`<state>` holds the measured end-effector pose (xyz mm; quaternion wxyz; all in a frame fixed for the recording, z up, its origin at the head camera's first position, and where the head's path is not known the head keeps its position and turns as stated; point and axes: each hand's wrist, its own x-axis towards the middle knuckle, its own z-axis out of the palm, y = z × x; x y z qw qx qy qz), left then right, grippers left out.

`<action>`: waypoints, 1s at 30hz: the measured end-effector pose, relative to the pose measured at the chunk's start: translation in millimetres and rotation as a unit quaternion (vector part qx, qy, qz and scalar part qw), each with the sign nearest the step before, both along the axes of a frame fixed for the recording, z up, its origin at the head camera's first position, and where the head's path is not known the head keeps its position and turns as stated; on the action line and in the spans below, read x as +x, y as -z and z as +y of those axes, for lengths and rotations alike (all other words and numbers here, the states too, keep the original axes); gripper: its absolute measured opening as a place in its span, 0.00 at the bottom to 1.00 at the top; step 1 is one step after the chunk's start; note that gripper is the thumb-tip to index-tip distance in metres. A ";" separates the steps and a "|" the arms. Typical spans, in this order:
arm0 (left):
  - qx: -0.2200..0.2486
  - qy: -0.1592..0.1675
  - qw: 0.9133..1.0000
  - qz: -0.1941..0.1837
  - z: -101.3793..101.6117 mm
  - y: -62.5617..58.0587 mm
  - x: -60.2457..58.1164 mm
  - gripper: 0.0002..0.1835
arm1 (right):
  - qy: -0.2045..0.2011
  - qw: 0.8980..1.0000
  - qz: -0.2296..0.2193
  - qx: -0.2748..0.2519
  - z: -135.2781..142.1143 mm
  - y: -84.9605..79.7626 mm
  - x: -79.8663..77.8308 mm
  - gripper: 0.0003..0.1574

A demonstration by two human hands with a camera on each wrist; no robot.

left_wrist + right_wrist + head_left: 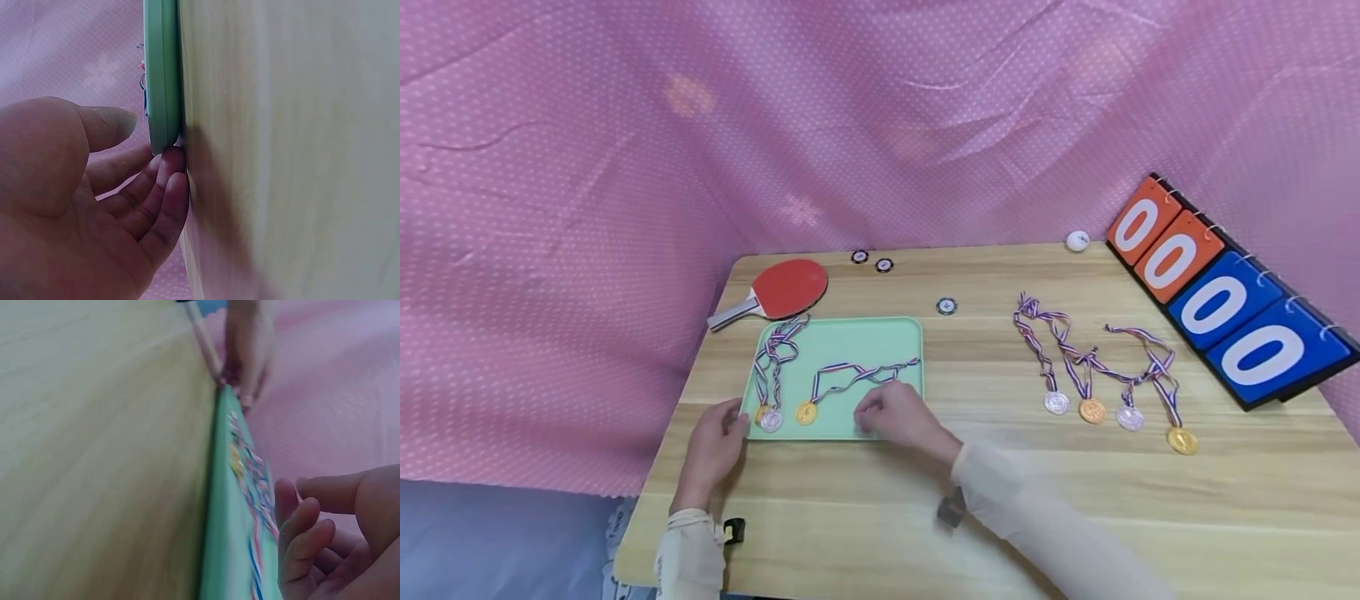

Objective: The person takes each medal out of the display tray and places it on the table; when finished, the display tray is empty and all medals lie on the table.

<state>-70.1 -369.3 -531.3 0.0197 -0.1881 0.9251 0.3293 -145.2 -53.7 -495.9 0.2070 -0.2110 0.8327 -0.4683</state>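
Observation:
A light green tray [857, 333] lies on the wooden table, holding a gold medal [806, 412] with its striped ribbon [850, 379] stretched rightward. Left of it in the tray, a silver medal [771, 419] overlaps another gold medal [760, 412], their ribbons bunched toward the back. My left hand [713, 446] is at the tray's front left corner; in the left wrist view its fingertips touch the tray's side [164, 75], thumb apart above the rim. Over the tray's front right part is my right hand [898, 412], fingers loosely curled, nothing visible between them in the right wrist view.
Right of the tray lie a silver medal [1056, 402], a bronze medal [1092, 410], another silver medal [1130, 417] and a gold medal [1182, 440]. Behind are a red paddle [790, 287], poker chips [947, 306], a white ball [1077, 241] and a flip scoreboard [1213, 300].

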 end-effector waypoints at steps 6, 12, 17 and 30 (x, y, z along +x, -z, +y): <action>0.003 -0.003 1.000 -0.003 -1.5 -1.2 -1.1 0.28 | 0.003 1.000 0.007 0.002 -38.4 15.5 -0.6 0.06; 0.009 -0.007 1.000 -0.006 -1.0 0.5 -5.3 0.28 | 0.042 0.998 0.050 0.009 -63.7 23.2 -5.1 0.05; 0.016 -0.013 1.000 -0.011 0.2 0.5 -6.8 0.28 | -0.004 0.992 0.111 0.052 -74.0 27.2 -10.5 0.18; 0.022 -0.021 0.999 -0.013 -0.3 0.7 -2.2 0.27 | -0.047 0.962 0.215 0.161 -83.9 36.5 -15.2 0.13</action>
